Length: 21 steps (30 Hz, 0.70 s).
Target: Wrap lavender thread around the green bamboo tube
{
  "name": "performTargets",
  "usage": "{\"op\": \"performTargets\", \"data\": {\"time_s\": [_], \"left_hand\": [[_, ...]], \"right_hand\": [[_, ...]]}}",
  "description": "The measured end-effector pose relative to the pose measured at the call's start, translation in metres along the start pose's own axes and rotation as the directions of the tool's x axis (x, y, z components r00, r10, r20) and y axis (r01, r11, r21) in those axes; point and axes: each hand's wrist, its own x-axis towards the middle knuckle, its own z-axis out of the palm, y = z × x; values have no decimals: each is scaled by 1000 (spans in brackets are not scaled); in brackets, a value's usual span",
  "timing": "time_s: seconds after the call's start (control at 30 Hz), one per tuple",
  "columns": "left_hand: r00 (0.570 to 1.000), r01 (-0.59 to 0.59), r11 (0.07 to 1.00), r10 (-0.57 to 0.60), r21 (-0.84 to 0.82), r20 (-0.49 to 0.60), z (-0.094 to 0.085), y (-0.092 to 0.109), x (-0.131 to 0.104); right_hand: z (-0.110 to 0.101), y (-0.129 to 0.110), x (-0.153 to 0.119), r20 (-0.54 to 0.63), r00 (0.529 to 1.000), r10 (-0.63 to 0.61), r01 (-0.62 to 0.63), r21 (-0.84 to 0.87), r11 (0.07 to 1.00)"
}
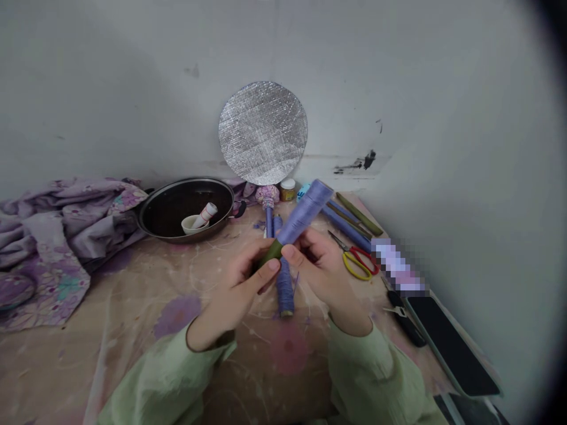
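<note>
Over the table I hold a green stick [300, 218] tilted up to the right, its upper length wrapped in purple thread. My left hand [241, 289] closes round the green lower end. My right hand [325, 268] grips it at the lower edge of the wrapping, thumb against it. Beneath my hands lies a spool of purple thread [286, 290], with a loose strand beside it. Scissors [361, 261] with red and yellow handles rest right of my right hand.
A black pan [153, 218] holding a small white cup [188, 224] stands at the back left, beside crumpled floral cloth [39, 236]. A round silvery disc [263, 133] is against the wall. Green and purple sticks [348, 227], a black-handled tool [405, 321] and a phone [452, 345] line the right edge.
</note>
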Motion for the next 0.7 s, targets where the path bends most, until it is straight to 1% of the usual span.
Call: {"op": "performTargets", "data": {"time_s": [0.07, 0.13, 0.23, 0.3, 0.4, 0.57, 0.7], "left_hand": [[995, 62, 992, -53, -112, 87, 0, 3, 0], [985, 110, 975, -81, -195, 151, -1, 5, 1], [975, 168, 945, -117, -281, 190, -2, 7, 2], [971, 193, 933, -138, -304, 195, -2, 8, 2], [977, 176, 945, -133, -276, 169, 0, 11, 1], [993, 113, 975, -106, -192, 46, 0, 13, 2], [997, 79, 986, -77, -149, 19, -3, 9, 4]], "right_hand": [[0, -1, 0, 26, 1000, 3, -4, 18, 1000], [-1, -1, 0, 35, 999, 6, -7, 30, 1000], [-2, 0, 0, 30, 1000, 5, -6, 39, 999], [-2, 1, 0, 17, 1000, 15, -15, 27, 1000], [-2, 1, -1, -26, 999, 37, -37, 1, 999], [-2, 0, 0, -61, 998, 28, -30, -38, 999], [-2, -4, 2, -84, 996, 7, -10, -38, 999]]}}
